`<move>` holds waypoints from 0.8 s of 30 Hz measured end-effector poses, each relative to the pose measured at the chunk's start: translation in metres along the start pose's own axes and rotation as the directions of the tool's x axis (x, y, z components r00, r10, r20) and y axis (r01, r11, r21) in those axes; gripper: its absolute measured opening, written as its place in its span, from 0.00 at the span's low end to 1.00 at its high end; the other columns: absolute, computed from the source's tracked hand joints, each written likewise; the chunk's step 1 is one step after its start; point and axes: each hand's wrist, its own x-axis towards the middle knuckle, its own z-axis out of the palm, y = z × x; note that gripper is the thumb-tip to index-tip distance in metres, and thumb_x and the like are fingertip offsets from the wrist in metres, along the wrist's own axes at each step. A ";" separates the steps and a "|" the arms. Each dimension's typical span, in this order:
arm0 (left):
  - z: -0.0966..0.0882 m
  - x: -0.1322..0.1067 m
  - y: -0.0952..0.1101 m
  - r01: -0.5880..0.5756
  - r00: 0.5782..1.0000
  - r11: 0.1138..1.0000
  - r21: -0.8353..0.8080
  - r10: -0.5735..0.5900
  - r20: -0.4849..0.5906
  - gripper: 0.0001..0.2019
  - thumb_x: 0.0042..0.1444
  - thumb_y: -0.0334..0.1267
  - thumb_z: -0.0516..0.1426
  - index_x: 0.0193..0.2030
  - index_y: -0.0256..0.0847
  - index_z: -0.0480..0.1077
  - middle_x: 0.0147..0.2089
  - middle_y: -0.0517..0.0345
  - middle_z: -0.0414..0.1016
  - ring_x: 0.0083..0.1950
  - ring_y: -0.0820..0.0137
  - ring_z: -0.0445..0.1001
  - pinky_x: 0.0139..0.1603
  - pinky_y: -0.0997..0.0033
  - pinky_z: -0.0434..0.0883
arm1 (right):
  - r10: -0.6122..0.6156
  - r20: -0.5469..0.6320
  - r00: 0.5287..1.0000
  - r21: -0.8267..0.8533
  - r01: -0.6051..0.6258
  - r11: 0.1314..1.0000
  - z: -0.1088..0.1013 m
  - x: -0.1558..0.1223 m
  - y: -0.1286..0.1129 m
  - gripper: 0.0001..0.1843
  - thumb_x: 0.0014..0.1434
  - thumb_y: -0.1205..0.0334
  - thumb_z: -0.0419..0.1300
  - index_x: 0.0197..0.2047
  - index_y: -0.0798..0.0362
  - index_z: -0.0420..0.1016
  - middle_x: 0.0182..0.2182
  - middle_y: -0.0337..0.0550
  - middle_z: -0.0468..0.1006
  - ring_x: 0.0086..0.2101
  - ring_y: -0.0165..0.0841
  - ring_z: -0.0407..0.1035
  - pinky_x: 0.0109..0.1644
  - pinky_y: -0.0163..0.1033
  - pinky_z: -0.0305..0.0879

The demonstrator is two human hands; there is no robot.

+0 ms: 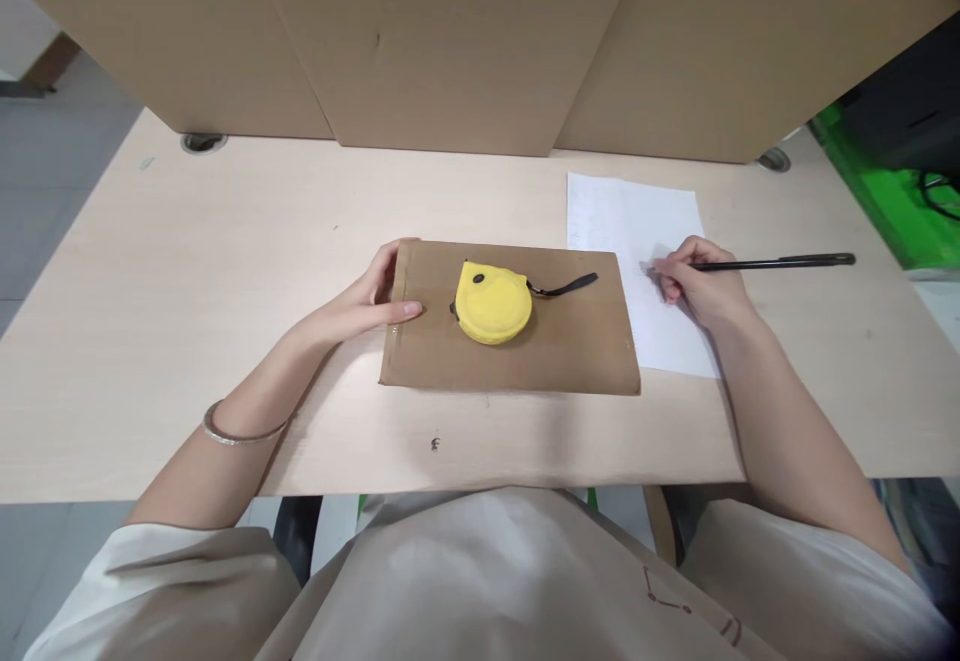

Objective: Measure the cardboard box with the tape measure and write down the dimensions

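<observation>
My left hand [375,299] grips the left edge of a flat brown cardboard box [577,346], thumb on top and fingers behind it. On the box rests a yellow tape measure [495,306] with a black wrist strap [576,285] trailing to the right. My right hand [701,279] is closed round a black pen [787,262], its tip end toward the white sheet of paper [660,341]. The paper lies partly under or behind the box's right side; faint marks show on it. Whether the pen tip touches the paper I cannot tell.
Tall cardboard panels [450,51] stand along the back of the pale wooden table [187,271]. Cable holes [203,143] sit near the back corners. At the far right is a bright green surface [870,191] with a dark object on it. The table's front edge is close to my body.
</observation>
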 end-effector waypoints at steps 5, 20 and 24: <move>0.000 0.000 -0.001 -0.007 1.000 1.000 -0.001 0.007 -0.001 0.51 0.64 0.62 0.79 0.84 0.54 0.61 0.91 0.38 0.66 0.92 0.28 0.65 0.92 0.24 0.72 | 0.018 0.027 0.999 -0.006 -0.018 1.000 0.001 -0.003 -0.002 0.25 0.55 0.69 0.86 0.24 0.47 0.74 0.15 0.37 0.68 0.19 0.28 0.60 0.25 0.35 0.65; 0.001 -0.001 0.000 0.010 1.000 1.000 0.008 -0.010 -0.011 0.54 0.63 0.64 0.79 0.86 0.52 0.59 0.92 0.36 0.63 0.94 0.26 0.62 0.94 0.25 0.70 | 0.038 0.006 0.999 -0.062 -0.037 0.997 0.004 -0.005 -0.003 0.24 0.54 0.76 0.81 0.23 0.49 0.72 0.16 0.37 0.72 0.19 0.26 0.61 0.23 0.32 0.61; 0.000 0.000 0.000 0.002 1.000 1.000 0.002 -0.002 -0.007 0.52 0.63 0.63 0.80 0.85 0.53 0.61 0.91 0.37 0.64 0.94 0.28 0.62 0.94 0.27 0.70 | 0.029 0.004 1.000 -0.080 -0.028 0.996 0.003 -0.005 -0.003 0.24 0.54 0.76 0.81 0.23 0.48 0.72 0.15 0.38 0.71 0.19 0.27 0.61 0.24 0.32 0.62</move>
